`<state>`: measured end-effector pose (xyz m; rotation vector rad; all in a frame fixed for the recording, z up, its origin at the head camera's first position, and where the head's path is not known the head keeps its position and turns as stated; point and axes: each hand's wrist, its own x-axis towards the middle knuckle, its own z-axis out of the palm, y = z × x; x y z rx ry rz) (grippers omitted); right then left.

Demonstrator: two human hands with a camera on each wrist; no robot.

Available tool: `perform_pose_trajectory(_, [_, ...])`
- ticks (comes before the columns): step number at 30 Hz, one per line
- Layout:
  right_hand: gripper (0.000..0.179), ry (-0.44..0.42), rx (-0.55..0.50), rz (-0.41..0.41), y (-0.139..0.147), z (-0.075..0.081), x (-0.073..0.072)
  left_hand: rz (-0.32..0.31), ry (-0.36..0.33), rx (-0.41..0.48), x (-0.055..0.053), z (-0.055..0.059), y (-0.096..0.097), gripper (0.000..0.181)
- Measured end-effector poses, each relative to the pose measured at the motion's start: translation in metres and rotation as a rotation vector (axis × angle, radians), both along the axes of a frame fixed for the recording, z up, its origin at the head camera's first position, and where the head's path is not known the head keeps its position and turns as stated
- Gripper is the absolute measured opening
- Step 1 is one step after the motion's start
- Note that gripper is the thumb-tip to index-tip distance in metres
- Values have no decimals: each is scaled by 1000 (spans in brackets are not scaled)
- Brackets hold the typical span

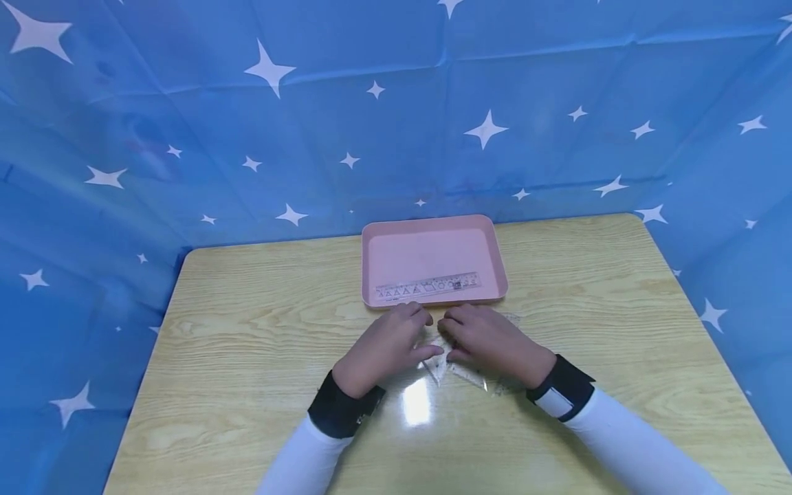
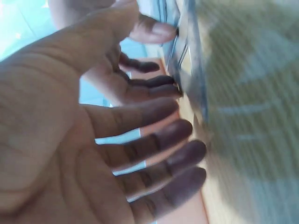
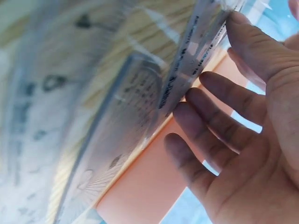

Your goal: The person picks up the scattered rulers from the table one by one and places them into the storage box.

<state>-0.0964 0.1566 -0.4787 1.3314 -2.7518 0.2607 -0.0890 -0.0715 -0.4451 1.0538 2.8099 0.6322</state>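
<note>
In the head view my left hand (image 1: 386,347) hovers low over the table, fingers spread and loosely bent. Its fingers (image 2: 180,156) hold nothing in the left wrist view. My right hand (image 1: 489,340) is beside it, thumb and fingertips touching clear plastic drawing pieces from above. A clear set square (image 1: 435,364) with printed marks lies between the hands. Under the right hand is a clear protractor (image 3: 126,93), with other transparent pieces around it, partly hidden. A long clear piece with printed shapes (image 3: 51,84) shows blurred in the right wrist view.
Just beyond the hands stands a pink tray (image 1: 427,240). Inside it, along the near side, lies a clear ruler (image 1: 427,285) with cut-out shapes. The wood-grain table (image 1: 247,330) meets a blue star-patterned cloth (image 1: 346,110) at the back and sides.
</note>
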Motion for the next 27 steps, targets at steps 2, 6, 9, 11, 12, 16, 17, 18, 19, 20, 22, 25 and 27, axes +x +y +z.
perform_pose_trajectory(2, [41,-8,1,-2,-1,-2,-1,-6,-2,-39,3,-3,1,47])
perform_pose_trajectory(6, [44,-9,7,2,-2,-4,-1,-7,-15,-101,8,-11,4,49])
perform_pose_trajectory(9, [48,-22,35,-15,-3,-5,0,5,-27,-141,12,-17,7,50])
perform_pose_trajectory(11, [51,-41,61,-35,-4,-5,0,20,-33,-164,16,-19,10,52])
perform_pose_trajectory(12, [51,-50,73,-45,-5,-4,1,26,-36,-174,18,-21,11,53])
perform_pose_trajectory(16, [53,-58,111,-68,-6,-4,0,51,-29,-220,23,-26,14,59])
perform_pose_trajectory(17, [53,-55,113,-70,-7,-4,0,57,-26,-231,24,-27,15,60])
perform_pose_trajectory(18, [53,-51,115,-74,-7,-4,0,62,-22,-243,24,-28,15,61])
perform_pose_trajectory(19, [53,-47,116,-77,-8,-4,0,70,-23,-251,25,-28,15,62])
perform_pose_trajectory(20, [53,-45,112,-81,-8,-4,0,78,-25,-258,25,-28,15,62])
perform_pose_trajectory(22, [53,-41,110,-87,-10,-4,-1,94,-39,-268,24,-29,15,64])
perform_pose_trajectory(25, [53,-44,109,-94,-11,-4,-1,109,-61,-265,23,-32,16,66])
perform_pose_trajectory(27, [52,-44,112,-96,-12,-5,-2,122,-86,-248,22,-33,16,66])
